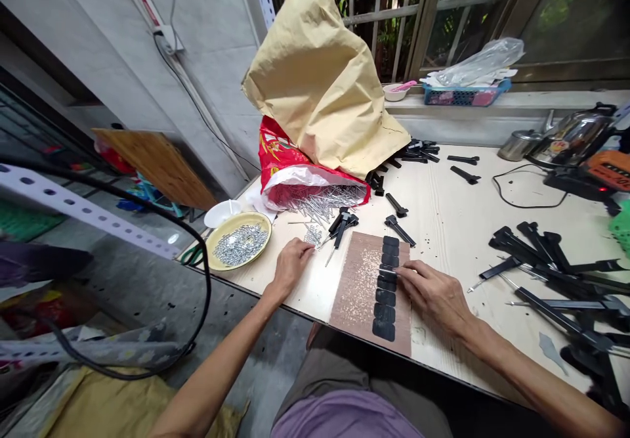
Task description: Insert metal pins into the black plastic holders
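Observation:
My left hand [293, 262] rests at the table edge, fingertips pinched together beside a small heap of shiny metal bits [313, 234]; what they hold, if anything, is too small to make out. Just beyond lie several black plastic pieces [341, 226], some with thin metal shafts. My right hand [436, 290] is over a brown board [361, 293], its fingers closed on the end of a short shiny metal rod [388, 271]. That rod lies across a strip of black rounded pads [384, 312] on the board. Pale crumbs are scattered to the strip's left.
A yellow bowl of small metal parts [241, 245] stands at the left corner near green-handled scissors [191, 255]. Behind, a red bag [278, 155] spills metal rods under a large paper sack [319, 70]. Black parts with shafts [556, 267] pile up at right, near a kettle [573, 136].

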The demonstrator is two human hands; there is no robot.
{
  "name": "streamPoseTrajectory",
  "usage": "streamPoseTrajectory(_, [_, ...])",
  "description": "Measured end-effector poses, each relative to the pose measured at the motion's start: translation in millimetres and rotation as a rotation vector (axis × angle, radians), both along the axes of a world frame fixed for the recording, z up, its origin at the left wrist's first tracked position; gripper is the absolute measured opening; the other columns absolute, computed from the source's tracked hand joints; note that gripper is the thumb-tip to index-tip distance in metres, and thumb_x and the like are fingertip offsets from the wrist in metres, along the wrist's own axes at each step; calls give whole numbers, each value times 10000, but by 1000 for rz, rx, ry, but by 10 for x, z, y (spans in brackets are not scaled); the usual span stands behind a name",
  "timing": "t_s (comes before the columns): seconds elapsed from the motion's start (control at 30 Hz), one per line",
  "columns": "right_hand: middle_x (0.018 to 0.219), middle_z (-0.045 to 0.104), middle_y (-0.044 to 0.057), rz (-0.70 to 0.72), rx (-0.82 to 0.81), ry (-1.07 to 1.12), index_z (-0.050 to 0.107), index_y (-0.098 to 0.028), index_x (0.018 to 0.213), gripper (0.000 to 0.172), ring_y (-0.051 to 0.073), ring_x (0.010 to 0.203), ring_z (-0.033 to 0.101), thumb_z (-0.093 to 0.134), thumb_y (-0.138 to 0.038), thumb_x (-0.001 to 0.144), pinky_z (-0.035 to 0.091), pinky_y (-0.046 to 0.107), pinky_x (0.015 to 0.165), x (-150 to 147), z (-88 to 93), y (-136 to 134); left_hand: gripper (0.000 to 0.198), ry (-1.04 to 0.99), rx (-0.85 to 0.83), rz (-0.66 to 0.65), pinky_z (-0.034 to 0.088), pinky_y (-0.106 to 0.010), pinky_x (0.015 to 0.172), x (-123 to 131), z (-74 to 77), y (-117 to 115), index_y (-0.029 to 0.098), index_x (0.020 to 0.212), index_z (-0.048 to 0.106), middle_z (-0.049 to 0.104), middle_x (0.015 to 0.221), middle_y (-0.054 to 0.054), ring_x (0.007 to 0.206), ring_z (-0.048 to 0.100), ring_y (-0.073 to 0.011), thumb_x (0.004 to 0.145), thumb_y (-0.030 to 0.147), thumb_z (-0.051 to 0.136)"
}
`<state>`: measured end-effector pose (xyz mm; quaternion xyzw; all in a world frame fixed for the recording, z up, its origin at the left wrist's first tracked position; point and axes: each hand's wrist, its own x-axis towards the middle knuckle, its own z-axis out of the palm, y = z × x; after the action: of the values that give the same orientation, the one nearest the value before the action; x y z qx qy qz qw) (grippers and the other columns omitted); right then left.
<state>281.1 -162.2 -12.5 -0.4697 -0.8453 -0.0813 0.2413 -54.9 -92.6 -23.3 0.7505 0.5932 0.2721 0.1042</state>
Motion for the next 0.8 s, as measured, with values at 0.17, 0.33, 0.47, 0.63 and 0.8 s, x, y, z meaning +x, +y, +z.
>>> streamPoseTrajectory(0.17, [1006, 672, 36, 30, -37, 92, 653, -191, 1043, 226, 142, 835, 630, 458, -228, 934, 488, 252, 700, -34, 54, -15, 218, 263, 98, -163, 403, -280, 700, 151, -3, -28, 224, 980, 675, 591, 895, -61, 869, 514, -187, 906, 273, 475])
streamPoseTrajectory(0.33, [1033, 668, 35, 44, -76, 130, 646, -195, 1065, 231, 139, 876, 636, 459, -223, 932, 512, 250, 720, -27, 46, -62, 195, 253, 65, -179, 413, -289, 717, 130, -5, 78, 199, 914, 669, 594, 891, -63, 884, 510, -194, 895, 291, 498])
streamPoseTrajectory(0.47, [1037, 659, 33, 38, -122, 185, 639, -205, 1074, 238, 136, 898, 635, 446, -238, 939, 519, 247, 728, -68, 63, -79, 140, 53, 0, -150, 422, -308, 761, 132, 3, 95, 182, 833, 666, 609, 868, -59, 882, 523, -198, 857, 255, 549])
streamPoseTrajectory(0.63, [1000, 656, 22, 11, -167, 299, 650, -227, 1038, 228, 121, 855, 633, 448, -276, 943, 506, 227, 696, -245, 232, -48, 203, -856, -452, 36, 442, -234, 580, 445, 152, -50, 135, 769, 646, 601, 711, -28, 607, 519, -108, 759, 336, 670])
streamPoseTrajectory(0.8, [946, 655, 32, -41, -175, 245, 656, -211, 991, 251, 124, 787, 622, 425, -300, 953, 476, 225, 652, -406, 379, 26, 263, -1581, -911, -54, 504, -178, 597, 944, 286, -240, 111, 794, 640, 623, 730, -19, 611, 570, -67, 636, 249, 798])
